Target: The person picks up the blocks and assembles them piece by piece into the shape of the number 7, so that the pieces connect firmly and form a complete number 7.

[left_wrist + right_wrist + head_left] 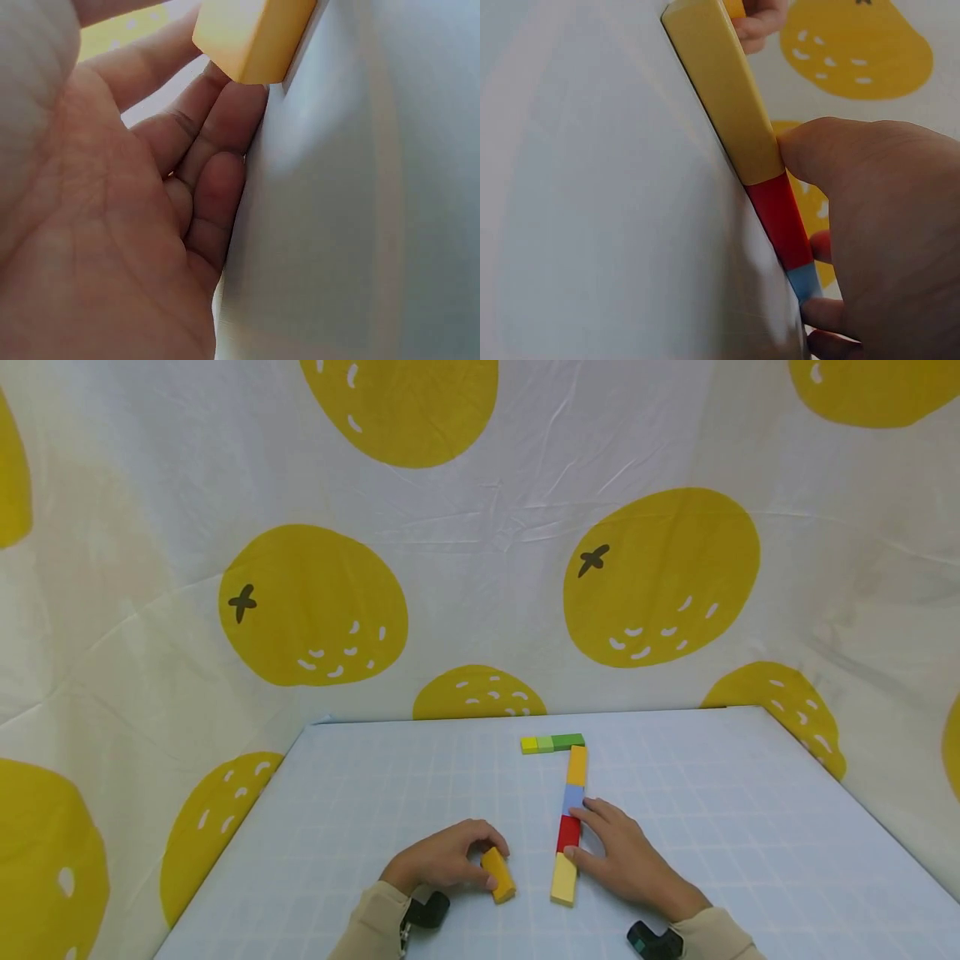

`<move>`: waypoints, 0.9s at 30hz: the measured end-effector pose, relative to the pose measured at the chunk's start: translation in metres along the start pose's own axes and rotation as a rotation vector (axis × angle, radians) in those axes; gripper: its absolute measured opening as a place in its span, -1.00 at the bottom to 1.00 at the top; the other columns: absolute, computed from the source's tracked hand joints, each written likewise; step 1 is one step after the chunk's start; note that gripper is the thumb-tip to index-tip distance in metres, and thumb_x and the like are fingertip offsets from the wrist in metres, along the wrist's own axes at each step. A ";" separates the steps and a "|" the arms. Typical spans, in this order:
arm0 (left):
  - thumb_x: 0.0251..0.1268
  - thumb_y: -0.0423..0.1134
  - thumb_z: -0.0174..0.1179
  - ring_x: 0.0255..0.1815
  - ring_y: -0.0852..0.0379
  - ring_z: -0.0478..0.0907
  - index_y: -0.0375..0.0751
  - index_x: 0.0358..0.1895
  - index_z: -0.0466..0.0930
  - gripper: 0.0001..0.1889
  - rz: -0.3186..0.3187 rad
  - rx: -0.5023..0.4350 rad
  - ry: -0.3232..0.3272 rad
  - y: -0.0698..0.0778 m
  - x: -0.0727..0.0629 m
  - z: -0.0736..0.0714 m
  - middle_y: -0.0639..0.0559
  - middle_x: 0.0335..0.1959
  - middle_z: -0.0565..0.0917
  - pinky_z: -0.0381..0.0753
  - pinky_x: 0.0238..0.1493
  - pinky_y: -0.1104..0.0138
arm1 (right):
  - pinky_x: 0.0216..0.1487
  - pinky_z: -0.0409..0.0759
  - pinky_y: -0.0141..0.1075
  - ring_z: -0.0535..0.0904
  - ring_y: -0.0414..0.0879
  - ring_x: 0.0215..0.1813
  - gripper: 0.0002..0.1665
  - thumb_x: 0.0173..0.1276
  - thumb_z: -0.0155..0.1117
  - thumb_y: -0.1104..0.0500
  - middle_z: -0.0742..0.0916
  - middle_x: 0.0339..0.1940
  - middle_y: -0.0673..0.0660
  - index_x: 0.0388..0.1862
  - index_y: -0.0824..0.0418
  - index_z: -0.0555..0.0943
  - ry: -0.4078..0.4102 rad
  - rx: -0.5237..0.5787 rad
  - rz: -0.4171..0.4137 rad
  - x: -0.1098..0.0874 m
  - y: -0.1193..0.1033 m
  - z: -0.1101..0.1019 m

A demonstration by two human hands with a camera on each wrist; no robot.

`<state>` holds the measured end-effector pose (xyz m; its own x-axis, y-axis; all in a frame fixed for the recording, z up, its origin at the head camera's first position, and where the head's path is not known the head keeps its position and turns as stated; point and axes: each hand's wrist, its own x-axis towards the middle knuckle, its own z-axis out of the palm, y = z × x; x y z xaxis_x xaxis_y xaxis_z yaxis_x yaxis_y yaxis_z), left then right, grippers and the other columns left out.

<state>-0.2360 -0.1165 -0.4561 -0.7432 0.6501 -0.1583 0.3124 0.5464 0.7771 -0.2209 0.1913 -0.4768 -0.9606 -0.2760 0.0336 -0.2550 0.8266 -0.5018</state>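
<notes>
My left hand (444,857) pinches an orange block (498,875) between thumb and fingers, just above or on the table left of the row. The left wrist view shows that block's end at the top, beside the fingers. Right of it, blocks run end to end away from me: a pale yellow block (564,881), a red block (568,833), a blue block (573,799) and a yellow-orange block (577,766). My right hand (626,860) rests along the row's right side, its thumb touching near the pale yellow and red joint and a finger near the blue block.
At the row's far end, a dark green block (567,742), a light green block (544,744) and a small yellow block (528,745) extend leftward. The table (712,793) has a pale checked cover. Behind it hangs a white cloth (480,577) printed with yellow fruit.
</notes>
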 end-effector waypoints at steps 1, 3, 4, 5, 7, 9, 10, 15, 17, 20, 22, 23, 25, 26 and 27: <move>0.17 -0.20 0.47 -0.06 0.26 0.46 0.12 -0.03 0.69 -0.70 0.017 -0.002 -0.004 0.000 0.000 0.000 0.31 -0.10 0.59 0.46 0.13 0.32 | 0.30 0.36 0.27 0.27 0.16 0.47 -0.16 0.24 0.32 -0.38 0.42 0.48 0.12 0.41 -0.03 0.49 0.002 -0.001 -0.003 0.000 0.000 0.000; 0.18 -0.20 0.46 -0.07 0.26 0.45 0.12 -0.03 0.74 -0.71 0.041 -0.004 -0.012 -0.001 0.000 0.000 0.31 -0.12 0.60 0.46 0.09 0.34 | 0.31 0.35 0.27 0.27 0.16 0.47 -0.16 0.24 0.32 -0.38 0.42 0.48 0.12 0.41 -0.03 0.49 0.005 0.001 -0.004 0.000 0.001 0.000; 0.18 -0.20 0.45 -0.09 0.26 0.45 0.12 -0.02 0.76 -0.72 0.045 -0.007 -0.015 -0.001 0.000 0.000 0.30 -0.13 0.60 0.46 0.06 0.34 | 0.31 0.35 0.28 0.27 0.16 0.47 -0.16 0.24 0.32 -0.38 0.42 0.48 0.13 0.41 -0.03 0.49 0.005 0.001 -0.004 0.001 0.001 0.000; 0.19 -0.20 0.45 -0.09 0.26 0.45 0.12 -0.02 0.77 -0.72 0.046 -0.010 -0.018 -0.001 0.000 0.000 0.30 -0.14 0.60 0.46 0.04 0.34 | 0.30 0.35 0.28 0.27 0.17 0.47 -0.16 0.24 0.32 -0.38 0.42 0.47 0.13 0.41 -0.02 0.49 0.006 0.000 -0.006 0.001 0.001 0.000; 0.19 -0.19 0.45 -0.10 0.26 0.45 0.14 -0.02 0.77 -0.72 0.040 -0.006 -0.018 -0.001 0.000 -0.001 0.30 -0.15 0.59 0.46 0.02 0.35 | 0.29 0.36 0.29 0.27 0.17 0.46 -0.16 0.24 0.32 -0.38 0.42 0.47 0.14 0.41 -0.02 0.49 0.006 0.002 -0.008 0.001 0.001 0.000; 0.20 -0.19 0.44 -0.11 0.26 0.45 0.16 -0.04 0.77 -0.74 0.030 0.005 -0.018 0.000 -0.001 -0.001 0.31 -0.15 0.59 0.46 0.02 0.34 | 0.30 0.36 0.28 0.27 0.16 0.47 -0.15 0.24 0.32 -0.39 0.42 0.48 0.13 0.41 -0.03 0.49 0.004 0.003 -0.004 0.001 0.001 0.000; 0.20 -0.20 0.44 -0.11 0.26 0.45 0.16 -0.05 0.77 -0.75 0.027 0.008 -0.016 0.000 -0.001 -0.002 0.31 -0.15 0.59 0.47 0.03 0.34 | 0.30 0.36 0.28 0.27 0.16 0.47 -0.15 0.24 0.32 -0.39 0.42 0.48 0.13 0.42 -0.03 0.49 0.003 0.003 -0.003 0.001 0.001 0.000; 0.21 -0.22 0.43 -0.08 0.26 0.47 0.18 -0.12 0.75 -0.79 0.021 0.004 -0.012 0.001 -0.001 -0.003 0.32 -0.15 0.61 0.45 0.11 0.31 | 0.29 0.36 0.29 0.27 0.16 0.47 -0.15 0.24 0.32 -0.39 0.42 0.48 0.13 0.42 -0.03 0.48 -0.002 0.007 0.002 0.001 0.001 -0.001; 0.22 -0.22 0.42 -0.07 0.26 0.48 0.18 -0.14 0.74 -0.80 0.013 -0.001 -0.005 0.001 -0.001 -0.003 0.32 -0.15 0.62 0.44 0.13 0.30 | 0.30 0.36 0.29 0.27 0.17 0.47 -0.15 0.24 0.32 -0.39 0.42 0.48 0.13 0.42 -0.02 0.48 -0.006 0.005 0.005 0.001 0.001 -0.001; 0.23 -0.20 0.42 -0.09 0.26 0.49 0.18 -0.17 0.72 -0.83 -0.007 -0.010 0.017 0.000 -0.001 -0.001 0.31 -0.17 0.64 0.45 0.11 0.27 | 0.30 0.35 0.29 0.26 0.17 0.47 -0.15 0.24 0.32 -0.39 0.41 0.48 0.14 0.42 -0.02 0.48 -0.010 0.012 0.007 0.000 -0.001 -0.002; 0.23 -0.19 0.42 -0.10 0.25 0.50 0.19 -0.19 0.70 -0.84 -0.025 -0.018 0.035 -0.001 0.000 0.000 0.31 -0.19 0.64 0.46 0.09 0.27 | 0.31 0.33 0.29 0.26 0.17 0.47 -0.15 0.25 0.32 -0.38 0.41 0.48 0.14 0.42 -0.02 0.48 -0.014 0.018 0.008 0.000 -0.001 -0.002; 0.23 -0.19 0.42 -0.11 0.24 0.51 0.19 -0.19 0.69 -0.84 -0.036 -0.026 0.043 -0.001 0.000 0.001 0.30 -0.19 0.65 0.46 0.07 0.27 | 0.31 0.33 0.29 0.26 0.17 0.47 -0.16 0.25 0.32 -0.38 0.41 0.48 0.14 0.42 -0.02 0.48 -0.014 0.020 0.007 0.000 -0.002 -0.003; 0.23 -0.18 0.42 -0.13 0.23 0.51 0.19 -0.20 0.68 -0.84 -0.051 -0.040 0.054 -0.003 0.000 0.002 0.28 -0.21 0.66 0.46 0.04 0.27 | 0.32 0.33 0.29 0.27 0.17 0.47 -0.17 0.25 0.32 -0.37 0.42 0.48 0.14 0.41 -0.02 0.49 -0.014 0.020 0.004 0.000 -0.002 -0.003; 0.23 -0.19 0.42 -0.14 0.22 0.52 0.18 -0.21 0.68 -0.84 -0.055 -0.049 0.056 -0.003 0.000 0.002 0.27 -0.21 0.67 0.47 0.03 0.27 | 0.32 0.33 0.28 0.27 0.17 0.47 -0.17 0.25 0.32 -0.37 0.42 0.47 0.14 0.41 -0.02 0.49 -0.013 0.018 0.003 0.000 -0.003 -0.003; 0.23 -0.19 0.42 -0.14 0.22 0.52 0.17 -0.21 0.67 -0.85 -0.058 -0.056 0.057 -0.003 0.000 0.002 0.26 -0.21 0.67 0.47 0.02 0.28 | 0.32 0.33 0.28 0.27 0.17 0.47 -0.17 0.25 0.32 -0.37 0.42 0.47 0.14 0.40 -0.02 0.50 -0.012 0.017 0.002 0.000 -0.003 -0.003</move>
<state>-0.2359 -0.1170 -0.4603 -0.7921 0.5860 -0.1706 0.2355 0.5512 0.8004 -0.2201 0.1904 -0.4727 -0.9596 -0.2803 0.0224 -0.2512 0.8188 -0.5162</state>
